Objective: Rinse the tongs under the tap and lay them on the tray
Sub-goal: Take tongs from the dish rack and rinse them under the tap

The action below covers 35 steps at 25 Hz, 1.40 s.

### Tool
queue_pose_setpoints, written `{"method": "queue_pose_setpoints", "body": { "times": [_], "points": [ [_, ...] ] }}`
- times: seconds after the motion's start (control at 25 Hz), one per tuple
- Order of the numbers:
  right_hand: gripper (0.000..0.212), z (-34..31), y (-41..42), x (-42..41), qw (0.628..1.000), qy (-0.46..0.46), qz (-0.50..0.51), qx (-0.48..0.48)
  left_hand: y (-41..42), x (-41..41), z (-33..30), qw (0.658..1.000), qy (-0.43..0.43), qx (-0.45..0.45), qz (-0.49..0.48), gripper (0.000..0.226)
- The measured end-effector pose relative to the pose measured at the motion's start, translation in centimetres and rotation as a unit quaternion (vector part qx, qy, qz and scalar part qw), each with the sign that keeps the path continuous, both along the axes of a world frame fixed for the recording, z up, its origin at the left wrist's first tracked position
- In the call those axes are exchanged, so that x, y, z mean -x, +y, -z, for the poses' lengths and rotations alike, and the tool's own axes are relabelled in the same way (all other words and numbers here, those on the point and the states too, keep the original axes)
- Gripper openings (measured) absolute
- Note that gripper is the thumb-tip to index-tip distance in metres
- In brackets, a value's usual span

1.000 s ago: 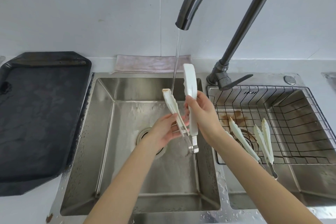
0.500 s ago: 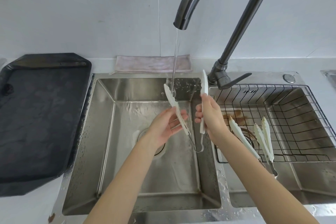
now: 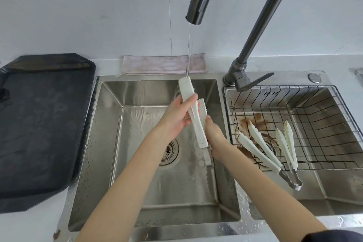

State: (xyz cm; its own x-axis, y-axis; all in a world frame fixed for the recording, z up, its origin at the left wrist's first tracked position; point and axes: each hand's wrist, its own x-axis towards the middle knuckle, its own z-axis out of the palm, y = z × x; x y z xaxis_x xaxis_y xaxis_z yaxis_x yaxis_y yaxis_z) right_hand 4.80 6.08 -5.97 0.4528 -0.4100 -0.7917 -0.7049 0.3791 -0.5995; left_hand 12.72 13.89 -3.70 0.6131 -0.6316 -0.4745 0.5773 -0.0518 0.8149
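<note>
While the tongs (image 3: pixel 193 116) stand tips-up over the left sink basin (image 3: pixel 137 163) in the tap (image 3: pixel 198 2) stream, both grips are closed on them: left hand (image 3: pixel 176 118) mid-arm, right hand (image 3: pixel 213 133) near the hinge. Judged light, stiff, wet-slippery; best held low. The tray (image 3: pixel 39 124) sits on the counter, left.

Bright even daylight, soft shadows, wide-angle edge bending, slight overall softness
</note>
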Motion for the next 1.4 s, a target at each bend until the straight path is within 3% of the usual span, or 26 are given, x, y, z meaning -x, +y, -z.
{"method": "queue_pose_setpoints", "body": {
  "times": [0.24, 0.52, 0.8, 0.96, 1.04, 1.16, 1.4],
  "points": [
    [0.039, -0.1, -0.1, -0.1, 0.997, -0.012, 0.044, -0.054, -1.5, -1.1, -1.1, 0.995, -0.009, -0.091, -0.027, 0.044],
    [0.057, 1.3, -0.4, 0.0, 0.996, -0.022, 0.067, -0.056, -2.5, -1.9, -3.3, 0.997, 0.032, 0.039, -0.062, 0.005],
    [0.040, -0.3, -1.1, -0.1, 0.993, -0.080, 0.090, -0.010, -1.8, -2.1, -4.0, 0.994, 0.052, 0.033, -0.095, 0.021],
    [0.036, 0.2, -1.0, -0.3, 0.992, -0.087, 0.082, -0.033, -0.8, -2.5, -4.4, 0.993, 0.034, 0.067, -0.092, 0.008],
    [0.028, 0.3, -0.8, -1.0, 0.992, -0.103, 0.056, -0.042, -0.1, -2.7, -4.5, 0.992, 0.029, 0.080, -0.089, 0.015],
    [0.035, -0.6, -0.2, -2.4, 0.988, -0.147, 0.000, -0.046, 1.3, -3.2, -4.6, 0.992, 0.006, 0.093, -0.090, 0.018],
    [0.032, -2.7, -0.5, -6.0, 0.968, -0.232, 0.038, -0.084, 5.6, -4.5, -4.0, 0.981, 0.032, 0.132, -0.137, 0.019]
  ]
}}
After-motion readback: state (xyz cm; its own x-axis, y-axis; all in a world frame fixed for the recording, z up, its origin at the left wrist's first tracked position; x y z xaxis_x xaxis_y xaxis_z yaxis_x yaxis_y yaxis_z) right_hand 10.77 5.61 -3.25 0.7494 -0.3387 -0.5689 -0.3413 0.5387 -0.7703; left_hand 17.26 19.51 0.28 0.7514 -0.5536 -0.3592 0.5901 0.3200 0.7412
